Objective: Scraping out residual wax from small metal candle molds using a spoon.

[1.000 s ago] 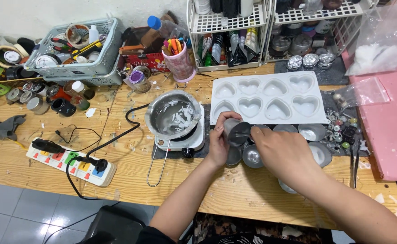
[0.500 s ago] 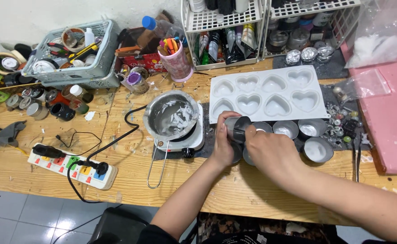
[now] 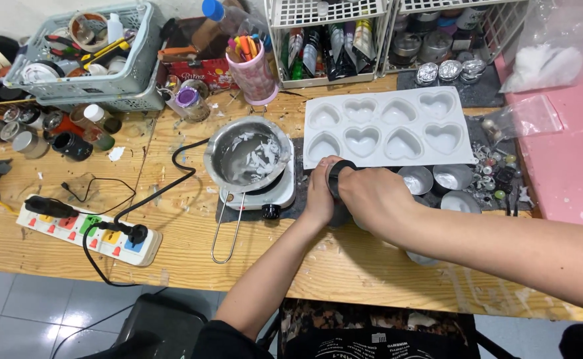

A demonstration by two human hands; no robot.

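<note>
Head view, centre of frame. Both my hands meet on a small dark round tin (image 3: 340, 174), held just below the white heart mould (image 3: 388, 126), over the dark mat at the table's (image 3: 172, 233) middle. My left hand (image 3: 319, 193) wraps the tin from the left, grip closed on its side; my right hand (image 3: 371, 199) covers it from the right and front, grip pressed around it. Only the tin's top rim shows betw. the fingers; whether it is lidded I cannot tell.

Right of my hands: three silver cups (image 3: 434, 178), just beside the mould's lower edge, and tiny beads further right. Left of centre: a steel pot (image 3: 246, 154) with white flakes inside, sitting on a small white hotplate (image 3: 268, 194), its wire handle reaching toward the lower frame. A black cord runs from the hotplate to a power strip (image 3: 82, 229) at lower left.

Upper left: grey basket (image 3: 85, 63) of tools and tape, w/ small jars in front. Upper centre: pink cup (image 3: 255, 70) of pens, next to white wire racks (image 3: 331, 40) w/ tubes. Far right: pink board (image 3: 570, 166) and a clear bag (image 3: 550, 46).
</note>
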